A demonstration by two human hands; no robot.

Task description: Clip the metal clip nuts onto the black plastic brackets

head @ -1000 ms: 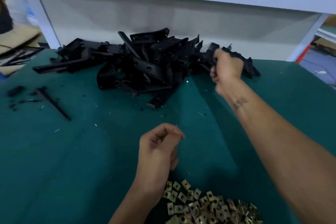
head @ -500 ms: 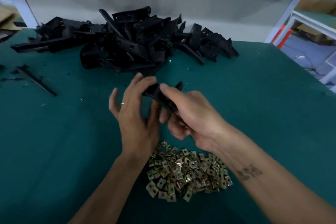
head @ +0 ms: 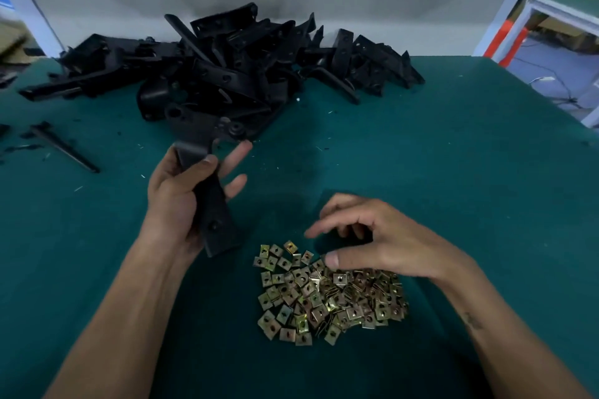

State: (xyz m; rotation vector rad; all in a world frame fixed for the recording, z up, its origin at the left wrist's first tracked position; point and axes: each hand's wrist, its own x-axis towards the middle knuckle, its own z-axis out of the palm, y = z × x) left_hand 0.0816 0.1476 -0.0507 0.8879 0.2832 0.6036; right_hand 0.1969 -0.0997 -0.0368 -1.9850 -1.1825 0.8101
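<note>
My left hand grips a long black plastic bracket upright above the green table, thumb across its front, two fingers stretched out to the right. A heap of brass-coloured metal clip nuts lies near the table's front. My right hand hovers just over the far edge of that heap, fingers loosely curved and spread, thumb low by the nuts; nothing shows between them. A big pile of black brackets lies at the back against the wall.
The green table mat stretches to the right. A thin black strip and small black scraps lie at the left. A white frame post and an orange-striped stand are beyond the right rear corner.
My right hand picked a bracket from the pile, brought it to the middle and passed it to my left hand. The right hand has let go and dropped over the clip nuts.
</note>
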